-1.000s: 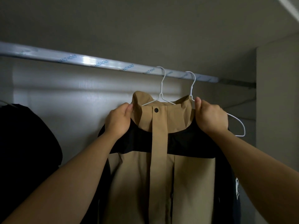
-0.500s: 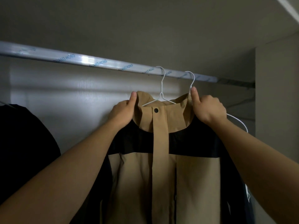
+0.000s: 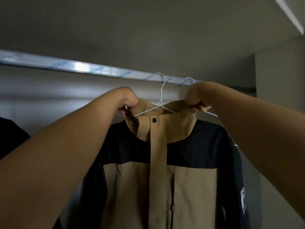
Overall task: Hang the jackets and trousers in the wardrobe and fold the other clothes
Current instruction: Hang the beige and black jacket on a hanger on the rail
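A tan and black jacket [image 3: 165, 162] hangs on a white wire hanger [image 3: 160, 98] hooked over the wardrobe rail [image 3: 82, 70]. My left hand [image 3: 127, 101] pinches the left side of the tan collar from above. On the right side, my right hand [image 3: 196, 98] pinches the collar edge in the same way. Both wrists are bent, fingers curled down onto the fabric. A second white hanger [image 3: 189, 79] hooks the rail just behind my right hand, mostly hidden.
A dark garment [image 3: 11, 134] hangs at the far left. The wardrobe's back panel [image 3: 57, 103] is pale, its side wall [image 3: 280, 96] stands at the right, and the top board [image 3: 148, 30] is close above the rail.
Both hands rose from the jacket's shoulders to the top edge of the collar, wrists turning over. The view moved closer and the jacket sits squarer on the hanger.
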{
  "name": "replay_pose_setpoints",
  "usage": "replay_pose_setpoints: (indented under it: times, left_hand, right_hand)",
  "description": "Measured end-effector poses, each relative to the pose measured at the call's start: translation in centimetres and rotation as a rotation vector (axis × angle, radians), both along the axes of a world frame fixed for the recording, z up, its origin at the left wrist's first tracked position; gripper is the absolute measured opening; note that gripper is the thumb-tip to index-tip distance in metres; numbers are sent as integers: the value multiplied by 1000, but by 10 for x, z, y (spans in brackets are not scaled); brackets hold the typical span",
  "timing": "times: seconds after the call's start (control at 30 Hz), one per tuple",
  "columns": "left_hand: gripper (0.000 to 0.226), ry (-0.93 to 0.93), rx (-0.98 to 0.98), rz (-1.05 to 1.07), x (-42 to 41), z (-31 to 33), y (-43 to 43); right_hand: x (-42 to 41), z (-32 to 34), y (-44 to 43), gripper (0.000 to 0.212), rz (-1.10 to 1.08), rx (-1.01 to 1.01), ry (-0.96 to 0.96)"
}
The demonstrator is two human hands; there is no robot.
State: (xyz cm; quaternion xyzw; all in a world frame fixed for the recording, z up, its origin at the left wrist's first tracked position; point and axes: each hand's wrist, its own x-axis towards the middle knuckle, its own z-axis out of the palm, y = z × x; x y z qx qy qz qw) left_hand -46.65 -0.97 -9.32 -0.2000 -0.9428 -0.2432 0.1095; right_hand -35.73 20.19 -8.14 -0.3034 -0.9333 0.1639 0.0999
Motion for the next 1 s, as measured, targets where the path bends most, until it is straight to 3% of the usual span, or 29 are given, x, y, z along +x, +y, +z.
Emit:
replay_pose_setpoints:
  times: [0.13, 0.23, 0.4, 0.47, 0.53, 0.6, 0.67, 0.73, 0.8, 0.9, 1.0]
  left_hand:
    - [20, 26, -50, 22, -4, -1, -12]
    - [23, -44, -9, 6, -8, -5, -22]
    - [29, -84, 273, -66, -10, -8, -27]
    - [23, -59, 499, -146, -7, -13, -24]
    - [20, -35, 779, -241, -5, -23, -23]
    - [27, 49, 940, -296, -11, -47, -33]
    - [34, 229, 862, -236, -24, -83, -45]
    - [35, 340, 770, -201, -37, -126, -52]
    - [30, 432, 736, -199, -48, -160, -53]
    - [31, 582, 667, -111, -55, -180, -52]
    - [28, 657, 614, -69, -61, -185, -61]
  right_hand:
    - [3, 4, 5, 28, 4, -78, 39]
    - [7, 3, 15, 25, -10, -183, 120]
    - [18, -10, 25, 25, 36, -304, 323]
    - [21, -14, 23, 38, 156, -355, 497]
    - [24, -27, 23, 28, 282, -473, 724]
    - [29, -53, 28, 9, 228, -318, 938]
    - [31, -91, 38, 24, 66, 41, 1040]
    - [31, -132, 43, 26, -51, 278, 1042]
    - [27, -166, 46, 30, -129, 315, 1006]
    - [21, -190, 51, 28, -134, 201, 1041]
    - [20, -195, 63, 24, -111, 270, 1100]
